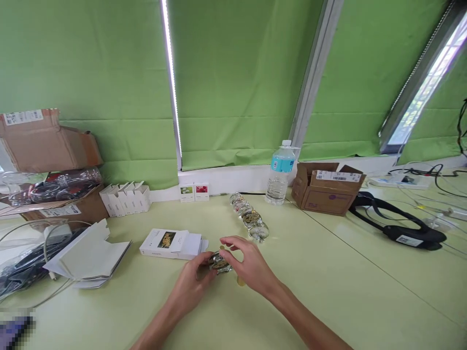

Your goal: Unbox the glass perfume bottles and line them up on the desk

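Down at six o'clock in our view, our left hand (189, 287) grips one shiny packet bundle (219, 264) while our right hand (251, 265) seems to pinch a gold disc (222, 248); slick wrapping and fingertip-only contact could let either slip. We count two discs, one water bottle (280, 177) past the hands at one o'clock, two picture cards (194, 192) at eleven.

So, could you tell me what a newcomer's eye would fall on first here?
Probably the bright green blinds filling the background. Next, perhaps, the water bottle with its blue label, standing by the wall left of an open cardboard box. Then the left hand and right hand, meeting around a small shiny packet at the table's centre.
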### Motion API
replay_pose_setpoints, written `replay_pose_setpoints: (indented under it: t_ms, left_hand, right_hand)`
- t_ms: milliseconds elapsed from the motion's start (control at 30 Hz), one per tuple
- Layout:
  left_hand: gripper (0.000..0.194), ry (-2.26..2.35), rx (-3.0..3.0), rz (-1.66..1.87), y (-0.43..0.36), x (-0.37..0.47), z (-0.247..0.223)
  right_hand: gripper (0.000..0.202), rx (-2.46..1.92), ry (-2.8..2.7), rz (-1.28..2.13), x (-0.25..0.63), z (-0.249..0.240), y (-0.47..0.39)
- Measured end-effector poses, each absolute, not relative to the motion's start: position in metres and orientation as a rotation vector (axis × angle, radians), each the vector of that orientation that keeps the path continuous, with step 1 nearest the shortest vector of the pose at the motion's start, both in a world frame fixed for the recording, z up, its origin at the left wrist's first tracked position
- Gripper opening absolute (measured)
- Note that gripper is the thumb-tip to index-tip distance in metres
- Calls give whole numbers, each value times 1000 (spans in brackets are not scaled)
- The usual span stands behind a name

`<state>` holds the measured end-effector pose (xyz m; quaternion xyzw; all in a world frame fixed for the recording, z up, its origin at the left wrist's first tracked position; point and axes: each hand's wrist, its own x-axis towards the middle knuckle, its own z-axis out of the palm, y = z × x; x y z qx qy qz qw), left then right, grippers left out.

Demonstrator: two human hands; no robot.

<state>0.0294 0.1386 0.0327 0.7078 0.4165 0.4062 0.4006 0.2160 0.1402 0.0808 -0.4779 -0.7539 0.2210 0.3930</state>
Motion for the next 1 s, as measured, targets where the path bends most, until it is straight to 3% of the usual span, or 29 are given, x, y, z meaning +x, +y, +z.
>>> replay_pose_setpoints:
  t_ms: [200, 500, 733, 1000]
  left_hand:
    - [30, 1053, 1796, 1022, 138, 30, 33]
    - [31, 1093, 1792, 1017, 136, 31, 37]
    - [31, 1091, 1748, 1087, 140, 32, 29]
    - [27, 1092, 1776, 1053, 141, 32, 28]
  right_hand:
    - [20, -1116, -1909, 578, 212, 76, 145]
    - [26, -1237, -1840, 379, 223, 96, 136]
    - [27, -1293, -2359, 597, 231, 99, 121]
    - [26, -1361, -2493, 196, 211, 65, 119]
